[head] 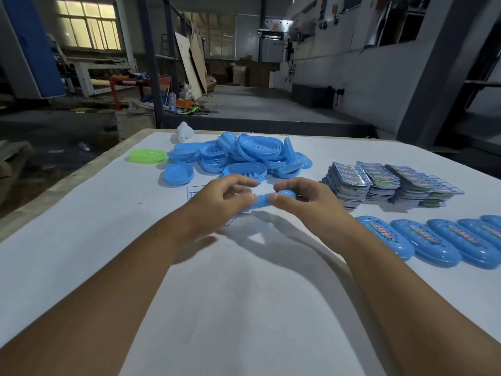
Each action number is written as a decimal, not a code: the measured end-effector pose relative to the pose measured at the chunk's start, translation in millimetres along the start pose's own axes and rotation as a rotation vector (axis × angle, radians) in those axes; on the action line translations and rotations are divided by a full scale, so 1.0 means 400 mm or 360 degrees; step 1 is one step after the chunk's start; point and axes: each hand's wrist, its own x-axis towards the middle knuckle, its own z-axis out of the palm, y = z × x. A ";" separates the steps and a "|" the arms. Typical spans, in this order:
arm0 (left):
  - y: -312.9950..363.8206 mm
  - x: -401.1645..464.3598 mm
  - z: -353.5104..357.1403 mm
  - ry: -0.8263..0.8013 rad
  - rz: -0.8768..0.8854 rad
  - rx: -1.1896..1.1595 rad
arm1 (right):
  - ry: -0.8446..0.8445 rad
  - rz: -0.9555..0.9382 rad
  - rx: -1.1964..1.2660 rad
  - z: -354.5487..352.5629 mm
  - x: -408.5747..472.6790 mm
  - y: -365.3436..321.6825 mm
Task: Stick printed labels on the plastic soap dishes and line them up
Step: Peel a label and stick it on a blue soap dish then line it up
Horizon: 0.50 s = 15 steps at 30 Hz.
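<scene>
Both hands — left hand (217,198), right hand (303,198) — hide most of the held soap dish (261,198).

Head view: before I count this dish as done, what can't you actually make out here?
- Held dish: its top face is covered by the left hand and right hand, so whether a label is on it is hidden.
- Sheet under the left hand: mostly covered.
- Labelled row: cut off by the right edge, count unknown.
- Label stacks: print too small to read.
</scene>
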 end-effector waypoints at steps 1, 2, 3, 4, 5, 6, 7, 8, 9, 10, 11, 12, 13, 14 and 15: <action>-0.007 -0.005 0.004 -0.0011 0.0009 0.0101 | -0.0038 -0.0018 -0.0047 0.000 -0.003 0.001; -0.016 -0.010 0.009 -0.0027 0.0017 0.0203 | -0.0076 -0.0035 -0.0090 -0.001 -0.004 0.002; -0.022 -0.014 0.013 -0.0032 0.0017 0.0268 | -0.0112 -0.0045 -0.0141 -0.004 -0.004 0.003; -0.024 -0.017 0.016 -0.0027 0.0012 0.0305 | -0.0150 -0.0047 -0.0185 -0.008 -0.003 0.004; -0.023 -0.017 0.016 -0.0023 0.0014 0.0351 | -0.0189 -0.0045 -0.0214 -0.013 -0.002 0.004; -0.021 -0.016 0.016 -0.0021 0.0024 0.0415 | -0.0225 -0.0038 -0.0226 -0.017 0.000 0.005; -0.020 -0.015 0.015 -0.0033 0.0037 0.0496 | -0.0254 -0.0032 -0.0243 -0.020 0.001 0.006; -0.018 -0.012 0.015 -0.0054 0.0055 0.0581 | -0.0277 -0.0031 -0.0284 -0.022 0.001 0.007; -0.017 -0.010 0.017 -0.0077 0.0071 0.0660 | -0.0296 -0.0031 -0.0353 -0.023 0.001 0.009; -0.018 -0.009 0.018 -0.0099 0.0091 0.0726 | -0.0318 -0.0020 -0.0425 -0.022 -0.001 0.010; -0.018 -0.008 0.020 -0.0123 0.0109 0.0775 | -0.0348 0.0000 -0.0472 -0.021 -0.003 0.012; -0.019 -0.007 0.022 -0.0141 0.0126 0.0810 | -0.0374 0.0018 -0.0500 -0.019 -0.004 0.015; -0.019 -0.007 0.024 -0.0152 0.0136 0.0836 | -0.0368 0.0016 -0.0541 -0.018 -0.003 0.017; -0.019 -0.006 0.024 -0.0154 0.0141 0.0858 | -0.0288 -0.0024 -0.0613 -0.018 0.000 0.018; -0.020 -0.006 0.022 -0.0153 0.0137 0.0881 | -0.0114 -0.0101 -0.0712 -0.022 0.007 0.018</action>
